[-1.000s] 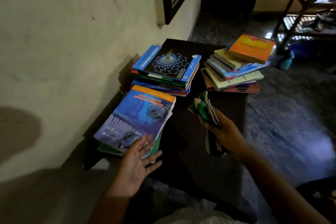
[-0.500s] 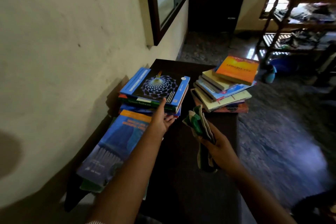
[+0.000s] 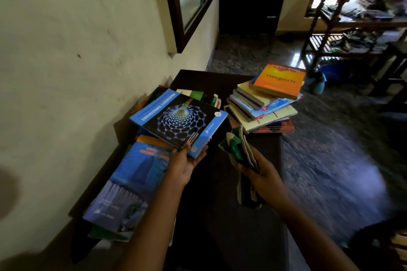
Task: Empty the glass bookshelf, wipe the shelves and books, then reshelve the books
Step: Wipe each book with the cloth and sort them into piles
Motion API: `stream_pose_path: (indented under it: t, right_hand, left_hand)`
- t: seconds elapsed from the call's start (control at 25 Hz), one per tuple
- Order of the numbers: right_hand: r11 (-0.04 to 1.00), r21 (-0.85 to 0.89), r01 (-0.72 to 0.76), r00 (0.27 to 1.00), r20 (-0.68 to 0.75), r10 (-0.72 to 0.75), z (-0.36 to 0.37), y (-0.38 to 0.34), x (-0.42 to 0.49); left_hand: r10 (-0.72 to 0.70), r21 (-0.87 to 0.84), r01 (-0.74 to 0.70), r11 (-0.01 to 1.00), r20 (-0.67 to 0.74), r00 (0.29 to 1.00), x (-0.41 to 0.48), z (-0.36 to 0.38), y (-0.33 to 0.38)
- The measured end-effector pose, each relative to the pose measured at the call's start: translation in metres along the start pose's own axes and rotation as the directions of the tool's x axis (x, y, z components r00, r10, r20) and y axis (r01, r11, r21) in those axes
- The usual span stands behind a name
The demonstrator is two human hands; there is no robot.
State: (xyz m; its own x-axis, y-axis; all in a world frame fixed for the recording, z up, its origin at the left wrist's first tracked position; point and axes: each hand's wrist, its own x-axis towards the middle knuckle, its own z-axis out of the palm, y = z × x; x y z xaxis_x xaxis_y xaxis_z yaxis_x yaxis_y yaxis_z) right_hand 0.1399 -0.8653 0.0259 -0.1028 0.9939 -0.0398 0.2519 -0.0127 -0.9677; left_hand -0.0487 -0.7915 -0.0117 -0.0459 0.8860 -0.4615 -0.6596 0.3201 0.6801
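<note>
Left grip (image 3: 185, 163) clamped the stiff, probably heavy chemistry book (image 3: 178, 121) at its six-o'clock corner; right grip (image 3: 262, 174) closed round the soft cloth (image 3: 237, 149).

left hand (image 3: 184, 161) gripping, right hand (image 3: 263, 175) clutching

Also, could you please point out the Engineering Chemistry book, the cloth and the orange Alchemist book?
Engineering Chemistry book (image 3: 178, 122), head view, centre of its cover.
cloth (image 3: 234, 151), head view, green fold near top.
orange Alchemist book (image 3: 278, 80), head view, middle of cover.
</note>
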Motion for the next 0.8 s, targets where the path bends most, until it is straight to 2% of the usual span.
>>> stream_pose_path:
  t: [0.2, 0.28, 0.36, 0.44, 0.52, 0.6, 0.68, 0.72, 0.8]
  right_hand:
    - [0.986, -0.146, 0.077, 0.997, 0.028, -0.073, -0.023, -0.025, -0.042]
    - [0.974, -0.2, 0.104, 0.995, 0.027, -0.1, -0.033, -0.027, -0.062]
    - [0.975, -0.214, 0.058, 0.998, 0.007, -0.058, -0.039, -0.023, -0.077]
    - [0.966, -0.253, 0.047, 0.999, -0.016, -0.052, -0.041, -0.008, -0.084]
    - [0.957, -0.29, 0.017, 1.0, 0.001, -0.018, -0.041, 0.007, -0.089]
    - [0.939, -0.343, -0.007, 1.0, 0.003, 0.008, -0.041, 0.019, -0.082]
    - [0.9, -0.435, -0.02, 1.0, -0.007, 0.018, -0.037, 0.025, -0.059]
    - [0.873, -0.489, -0.004, 1.0, -0.016, -0.004, -0.036, 0.029, -0.041]
    - [0.805, -0.593, -0.007, 0.999, -0.046, -0.025, -0.034, 0.044, 0.008]
  left_hand:
    - [-0.168, 0.146, 0.152, 0.978, 0.103, 0.98, -0.068, -0.031, -0.029]
    - [-0.255, 0.268, 0.206, 0.941, 0.163, 0.953, -0.076, -0.037, -0.043]
    - [-0.359, 0.423, 0.25, 0.871, 0.201, 0.911, -0.075, -0.04, -0.061]
    - [-0.441, 0.535, 0.305, 0.788, 0.143, 0.886, -0.071, -0.044, -0.08]
    - [-0.449, 0.581, 0.348, 0.736, 0.034, 0.893, -0.071, -0.053, -0.099]
    - [-0.425, 0.44, 0.406, 0.801, -0.06, 0.903, -0.076, -0.066, -0.112]
    - [-0.447, 0.173, 0.458, 0.872, -0.104, 0.889, -0.088, -0.077, -0.117]
    - [-0.456, 0.07, 0.464, 0.883, -0.106, 0.884, -0.094, -0.081, -0.118]
    - [-0.459, -0.018, 0.46, 0.888, -0.107, 0.882, -0.101, -0.084, -0.118]
